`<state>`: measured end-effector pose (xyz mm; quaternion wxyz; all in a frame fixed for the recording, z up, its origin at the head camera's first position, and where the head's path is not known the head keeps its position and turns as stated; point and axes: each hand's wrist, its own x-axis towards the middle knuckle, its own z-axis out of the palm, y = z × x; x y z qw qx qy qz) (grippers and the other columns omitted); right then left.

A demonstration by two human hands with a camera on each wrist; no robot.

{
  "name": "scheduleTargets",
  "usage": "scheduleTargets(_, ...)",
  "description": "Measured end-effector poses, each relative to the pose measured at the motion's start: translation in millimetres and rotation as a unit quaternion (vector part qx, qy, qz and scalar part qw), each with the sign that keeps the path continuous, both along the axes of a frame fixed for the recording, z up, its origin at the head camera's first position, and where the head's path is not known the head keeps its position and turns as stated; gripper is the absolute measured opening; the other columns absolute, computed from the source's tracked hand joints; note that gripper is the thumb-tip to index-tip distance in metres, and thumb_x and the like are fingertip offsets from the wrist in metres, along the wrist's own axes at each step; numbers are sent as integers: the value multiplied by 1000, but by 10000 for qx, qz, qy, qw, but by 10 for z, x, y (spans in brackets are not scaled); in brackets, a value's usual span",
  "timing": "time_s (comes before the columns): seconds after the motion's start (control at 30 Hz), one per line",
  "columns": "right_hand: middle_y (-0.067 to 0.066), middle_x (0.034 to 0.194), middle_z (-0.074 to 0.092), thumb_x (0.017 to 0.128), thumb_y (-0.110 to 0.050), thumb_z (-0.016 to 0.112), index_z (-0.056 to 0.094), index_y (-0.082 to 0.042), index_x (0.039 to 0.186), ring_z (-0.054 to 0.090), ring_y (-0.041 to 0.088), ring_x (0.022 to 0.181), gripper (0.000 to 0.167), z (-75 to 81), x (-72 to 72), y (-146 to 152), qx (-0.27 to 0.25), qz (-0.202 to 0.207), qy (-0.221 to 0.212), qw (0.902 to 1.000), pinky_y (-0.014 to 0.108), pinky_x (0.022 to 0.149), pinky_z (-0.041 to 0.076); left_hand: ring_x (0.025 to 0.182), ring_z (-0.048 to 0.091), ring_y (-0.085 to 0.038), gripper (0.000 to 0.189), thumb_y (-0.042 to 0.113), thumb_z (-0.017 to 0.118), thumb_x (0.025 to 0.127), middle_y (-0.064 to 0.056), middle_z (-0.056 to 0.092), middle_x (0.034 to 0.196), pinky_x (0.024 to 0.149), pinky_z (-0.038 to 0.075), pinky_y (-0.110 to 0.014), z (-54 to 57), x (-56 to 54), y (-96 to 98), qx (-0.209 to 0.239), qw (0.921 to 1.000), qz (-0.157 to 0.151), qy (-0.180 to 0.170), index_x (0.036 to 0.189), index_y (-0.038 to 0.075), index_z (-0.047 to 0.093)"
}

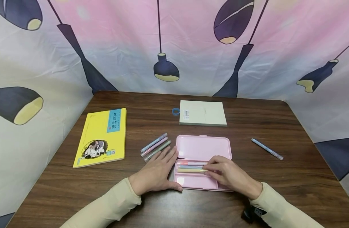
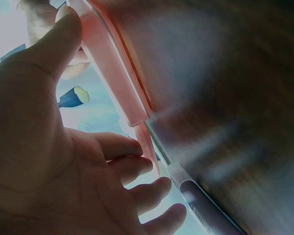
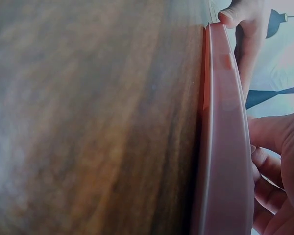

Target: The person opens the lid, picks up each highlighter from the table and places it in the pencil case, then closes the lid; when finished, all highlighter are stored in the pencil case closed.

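A pink pencil case (image 1: 202,147) lies opened out on the table, its lid folded back. In its upper compartment several pens lie side by side, among them a red-and-white pen (image 1: 188,163) and a yellow pen (image 1: 190,170). My right hand (image 1: 229,174) reaches over the case's right part and pinches the right end of the yellow pen. Spread along the left edge of the case, my left hand (image 1: 158,172) rests with straight fingers and thumb against it. In the left wrist view the left thumb (image 2: 63,34) touches the pink case wall (image 2: 115,68).
Beside the left fingertips lie a blue pen (image 1: 153,142), a pink pen (image 1: 154,147) and a green pen (image 1: 157,150). Another blue pen (image 1: 267,148) is at the right. Around them are a yellow book (image 1: 103,133), a pale notebook (image 1: 202,114) and a blue ring (image 1: 175,111).
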<state>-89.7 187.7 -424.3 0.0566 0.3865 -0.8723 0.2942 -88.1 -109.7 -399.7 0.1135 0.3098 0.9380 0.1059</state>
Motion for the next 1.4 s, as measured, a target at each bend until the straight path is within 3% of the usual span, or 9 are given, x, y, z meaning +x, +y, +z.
scheduleTargets(0.63,-15,99,63,90,-19,76,79,-18,106,55,-1,85,17,33,35,-20,276,-237,-287,9989,19,71,50,151,16,-35,119,78,66,74,-13,18,165,119,22,-54,-27,-7,0,62,10000,-1,-61,157,1,25)
scheduleTargets(1.4,-13,101,64,90,-18,76,78,-16,108,57,2,87,18,43,30,35,169,-261,-352,9989,21,72,51,152,15,-35,120,78,65,74,-12,16,166,119,22,-54,-20,-13,8,7,10000,3,-53,157,1,25)
